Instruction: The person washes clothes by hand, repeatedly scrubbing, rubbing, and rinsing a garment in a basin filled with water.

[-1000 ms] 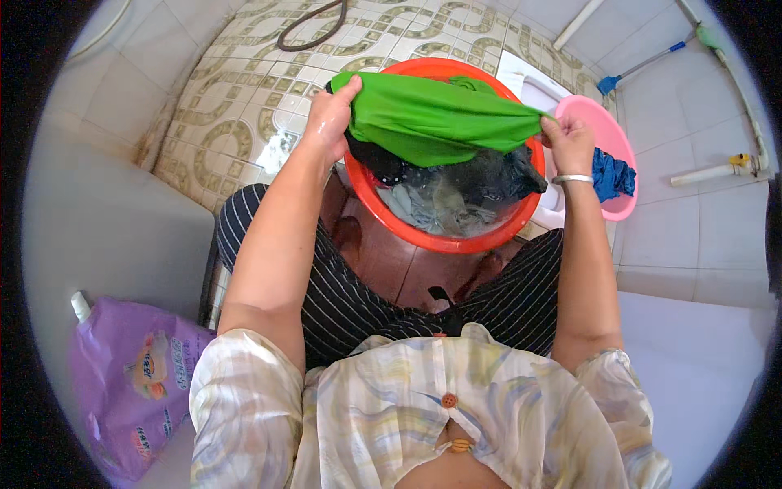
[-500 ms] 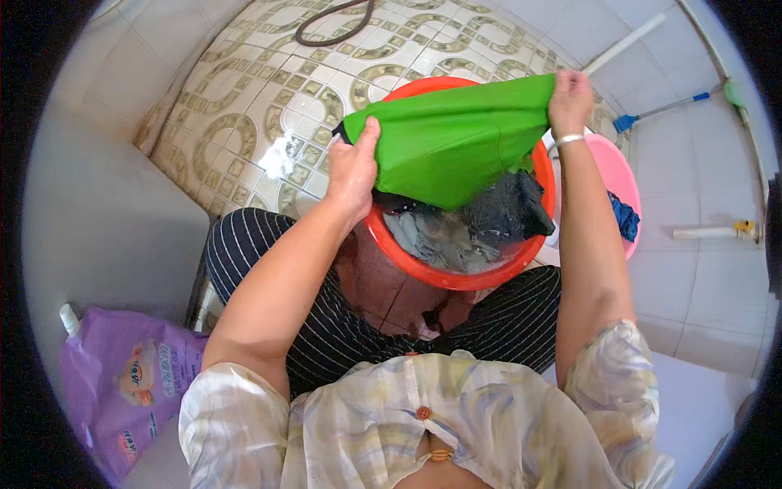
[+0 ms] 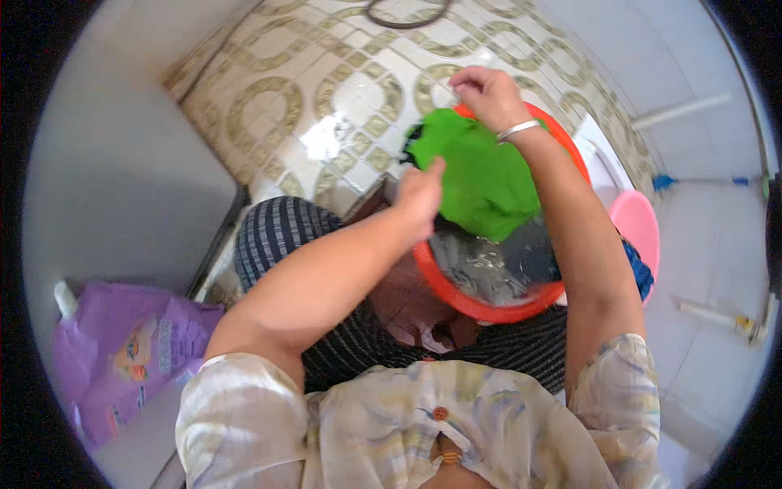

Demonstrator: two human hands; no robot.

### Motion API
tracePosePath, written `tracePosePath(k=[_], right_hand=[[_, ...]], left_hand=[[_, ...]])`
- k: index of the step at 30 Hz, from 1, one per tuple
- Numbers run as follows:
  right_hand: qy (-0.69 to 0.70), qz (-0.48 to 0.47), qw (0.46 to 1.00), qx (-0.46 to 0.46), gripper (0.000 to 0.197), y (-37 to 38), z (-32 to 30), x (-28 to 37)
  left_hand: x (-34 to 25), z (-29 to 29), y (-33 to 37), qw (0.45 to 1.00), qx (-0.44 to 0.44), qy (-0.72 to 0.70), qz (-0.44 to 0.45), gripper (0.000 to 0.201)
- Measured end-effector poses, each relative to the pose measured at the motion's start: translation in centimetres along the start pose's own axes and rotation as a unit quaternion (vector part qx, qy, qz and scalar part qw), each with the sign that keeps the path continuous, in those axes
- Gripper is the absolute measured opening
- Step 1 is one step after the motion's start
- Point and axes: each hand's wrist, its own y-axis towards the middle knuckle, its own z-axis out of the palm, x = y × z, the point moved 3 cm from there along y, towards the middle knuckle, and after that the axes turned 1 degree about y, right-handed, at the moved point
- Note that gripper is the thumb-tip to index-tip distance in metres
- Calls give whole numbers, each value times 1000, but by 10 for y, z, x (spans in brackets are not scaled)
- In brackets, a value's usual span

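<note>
A bright green piece of clothing (image 3: 481, 179) with a dark edge hangs bunched over a red-orange basin (image 3: 489, 314). My left hand (image 3: 419, 200) grips its left side, thumb on top. Above the far edge of the cloth is my right hand (image 3: 490, 96), a white bangle on the wrist. Its fingers are curled together and slightly blurred, and whatever they hold is hidden. Grey and dark wet clothes (image 3: 489, 269) lie in water in the basin, partly covered by the green cloth.
A pink basin (image 3: 635, 220) with dark blue cloth (image 3: 638, 269) stands at the right, by a white tiled wall. To the left are a grey panel (image 3: 122, 179) and a purple pouch (image 3: 122, 359) with a white cap. A dark hose (image 3: 407, 24) lies on the patterned floor.
The green cloth was stretched wide between both hands and is now bunched and lower. My right hand has come left toward my left hand. The view has shifted.
</note>
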Motion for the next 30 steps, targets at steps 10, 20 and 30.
tracePosePath(k=[10, 20, 30], right_hand=[[-137, -65, 955, 257, 13, 53, 205, 24], [-224, -114, 920, 302, 59, 65, 239, 8], [-204, -91, 939, 262, 20, 49, 257, -3]], left_hand=[[25, 14, -8, 986, 76, -123, 79, 33], [90, 47, 15, 954, 236, -184, 19, 39], [52, 24, -16, 974, 174, -120, 79, 32]])
